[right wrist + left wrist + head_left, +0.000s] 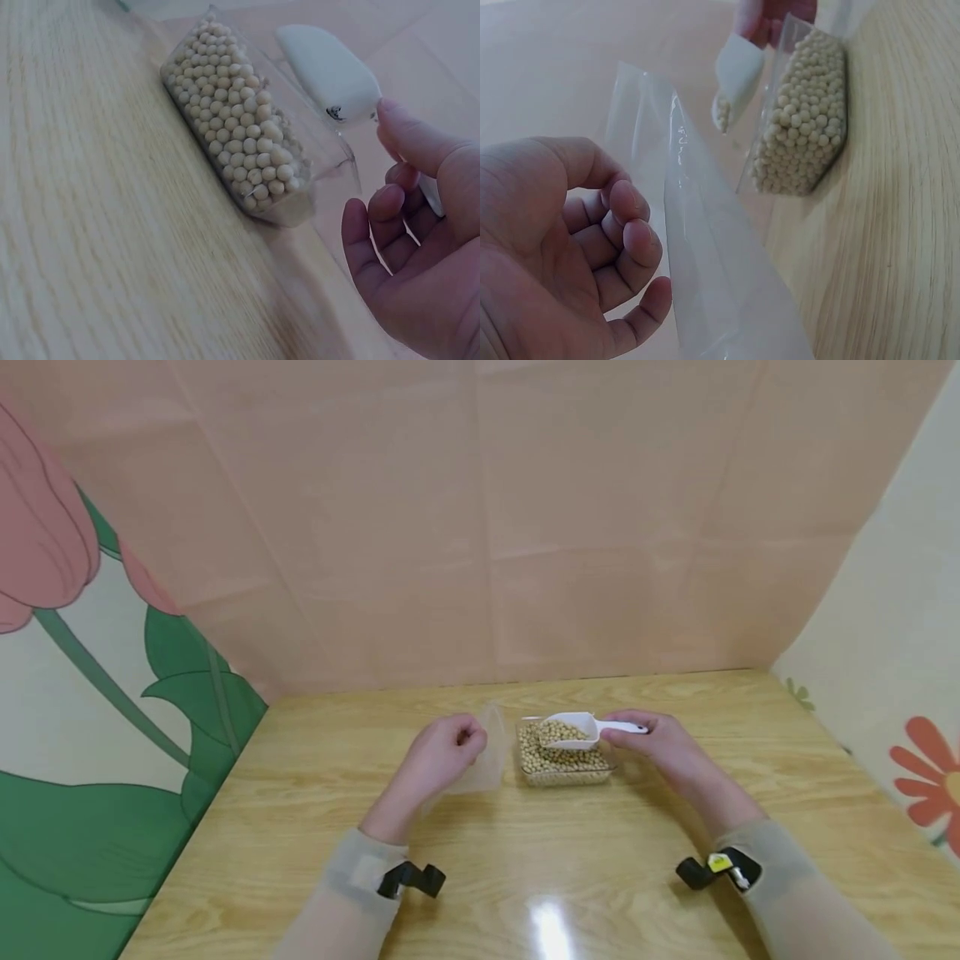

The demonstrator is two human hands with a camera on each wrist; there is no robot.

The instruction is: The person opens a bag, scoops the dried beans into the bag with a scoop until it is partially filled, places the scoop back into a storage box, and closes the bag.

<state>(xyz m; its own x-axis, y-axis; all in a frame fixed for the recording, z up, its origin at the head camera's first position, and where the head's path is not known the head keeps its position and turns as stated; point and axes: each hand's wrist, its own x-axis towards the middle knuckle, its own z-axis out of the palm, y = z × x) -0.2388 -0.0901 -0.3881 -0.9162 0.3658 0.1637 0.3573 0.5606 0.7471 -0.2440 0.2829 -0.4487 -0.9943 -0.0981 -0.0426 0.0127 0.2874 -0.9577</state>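
Observation:
My left hand grips a clear plastic bag at its edge, with the fingers curled. In the left wrist view the bag hangs beside the fingertips, its upper part standing up. My right hand holds a white scoop by its handle, thumb on top. Pale round beans fill the scoop's bowl, which is over a clear rectangular container of the same beans. In the right wrist view the scoop is seen from below, above the container's far side.
The container stands on a wood-grain table, between the two hands. A pink sheet covers the back, and flower-printed panels stand on both sides. Each forearm wears a wrist camera on a sleeve.

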